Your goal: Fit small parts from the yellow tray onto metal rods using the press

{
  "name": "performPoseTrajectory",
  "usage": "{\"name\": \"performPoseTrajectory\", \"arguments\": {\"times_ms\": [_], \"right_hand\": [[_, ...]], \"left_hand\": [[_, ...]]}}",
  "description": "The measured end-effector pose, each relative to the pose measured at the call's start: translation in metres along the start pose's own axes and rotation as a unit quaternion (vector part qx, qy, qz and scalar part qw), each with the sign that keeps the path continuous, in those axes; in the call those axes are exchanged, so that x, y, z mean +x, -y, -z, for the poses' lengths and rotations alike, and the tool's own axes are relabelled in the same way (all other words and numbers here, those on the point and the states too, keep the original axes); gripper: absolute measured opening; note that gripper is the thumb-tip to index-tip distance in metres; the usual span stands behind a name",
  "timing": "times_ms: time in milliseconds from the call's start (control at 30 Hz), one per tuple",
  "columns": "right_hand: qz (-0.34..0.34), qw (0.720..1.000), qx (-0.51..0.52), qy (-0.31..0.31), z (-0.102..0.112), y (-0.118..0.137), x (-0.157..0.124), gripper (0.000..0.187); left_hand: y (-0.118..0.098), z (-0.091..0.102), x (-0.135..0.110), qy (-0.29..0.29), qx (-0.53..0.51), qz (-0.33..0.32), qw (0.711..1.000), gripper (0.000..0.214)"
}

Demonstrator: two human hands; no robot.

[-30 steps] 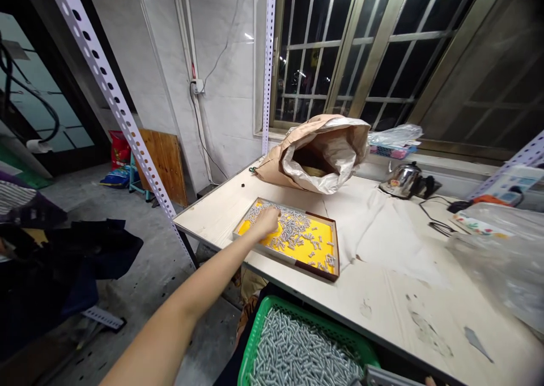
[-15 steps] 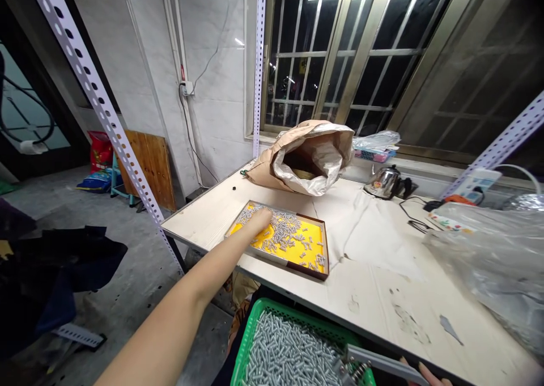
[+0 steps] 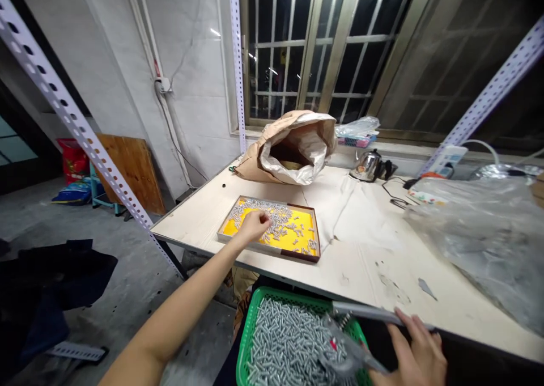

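Note:
My left hand point(image 3: 255, 225) is over the shallow tray point(image 3: 297, 255), its fingertips pinched together; whatever they hold is too small to make out. Small silvery metal pieces point(image 3: 278, 221) lie scattered on the tray's yellow bottom. At the lower right, my right hand point(image 3: 419, 349) grips a hand tool point(image 3: 361, 309) with two long grey handles, which are spread apart. The tool's blurred, springy head is over the green basket point(image 3: 244, 340). Many grey metal cylinders point(image 3: 289, 340) fill that basket, which sits below the table edge.
A large paper sack point(image 3: 259, 159) lies open-mouthed behind the tray on the table point(image 3: 365, 261). Toward the back right are a metal kettle point(image 3: 369, 166), cables and a power strip point(image 3: 446, 162). Clear plastic bags point(image 3: 476, 238) cover the right side. Perforated metal posts point(image 3: 76, 114) flank the table.
My left hand has drawn slightly back toward me within the tray. My right hand and the tool have come further into view, and the tool's handles have spread. The camera view has shifted.

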State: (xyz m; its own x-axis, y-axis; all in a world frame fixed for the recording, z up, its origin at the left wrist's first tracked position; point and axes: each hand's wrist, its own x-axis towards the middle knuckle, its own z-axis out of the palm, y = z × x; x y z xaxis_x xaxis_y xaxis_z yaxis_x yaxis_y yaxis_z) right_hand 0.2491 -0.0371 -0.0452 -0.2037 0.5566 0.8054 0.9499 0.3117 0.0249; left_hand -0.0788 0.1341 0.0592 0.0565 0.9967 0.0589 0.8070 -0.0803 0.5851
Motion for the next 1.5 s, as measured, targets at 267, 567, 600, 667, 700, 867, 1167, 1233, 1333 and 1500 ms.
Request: {"name": "performPoseTrajectory", "arguments": {"times_ms": [267, 567, 600, 667, 700, 867, 1167, 1233, 1333, 1500], "right_hand": [[-0.050, 0.990, 0.024, 0.127, -0.002, 0.031, 0.049, 0.047], [-0.045, 0.984, 0.046, 0.165, 0.000, 0.045, 0.055, 0.043], [-0.046, 0.984, 0.048, 0.165, 0.000, 0.045, 0.055, 0.043], [-0.047, 0.983, 0.050, 0.169, -0.001, 0.046, 0.055, 0.043], [-0.049, 0.982, 0.051, 0.173, -0.001, 0.047, 0.055, 0.044], [-0.061, 0.981, 0.045, 0.178, -0.002, 0.052, 0.053, 0.046], [-0.047, 0.981, 0.044, 0.182, -0.002, 0.054, 0.050, 0.047], [-0.046, 0.980, 0.051, 0.186, -0.002, 0.053, 0.050, 0.049], [-0.049, 0.978, 0.058, 0.192, -0.002, 0.053, 0.050, 0.052], [-0.046, 0.979, 0.053, 0.193, -0.001, 0.054, 0.050, 0.054]], "left_hand": [[-0.026, -0.062, -0.133, 0.201, -0.322, -0.025, 0.925, 0.021], [-0.030, -0.063, -0.137, 0.231, -0.212, -0.014, 0.949, 0.022], [-0.031, -0.062, -0.137, 0.239, -0.201, -0.017, 0.950, 0.021], [-0.034, -0.061, -0.138, 0.249, -0.177, -0.020, 0.952, 0.019], [-0.035, -0.060, -0.138, 0.249, -0.165, -0.020, 0.954, 0.019], [-0.032, -0.061, -0.137, 0.266, -0.189, -0.006, 0.945, 0.017], [-0.025, -0.068, -0.136, 0.287, -0.234, 0.034, 0.928, 0.016], [-0.026, -0.067, -0.136, 0.288, -0.229, 0.037, 0.929, 0.016], [-0.027, -0.067, -0.136, 0.285, -0.220, 0.032, 0.932, 0.017], [-0.027, -0.069, -0.136, 0.273, -0.222, 0.028, 0.936, 0.017]]}}
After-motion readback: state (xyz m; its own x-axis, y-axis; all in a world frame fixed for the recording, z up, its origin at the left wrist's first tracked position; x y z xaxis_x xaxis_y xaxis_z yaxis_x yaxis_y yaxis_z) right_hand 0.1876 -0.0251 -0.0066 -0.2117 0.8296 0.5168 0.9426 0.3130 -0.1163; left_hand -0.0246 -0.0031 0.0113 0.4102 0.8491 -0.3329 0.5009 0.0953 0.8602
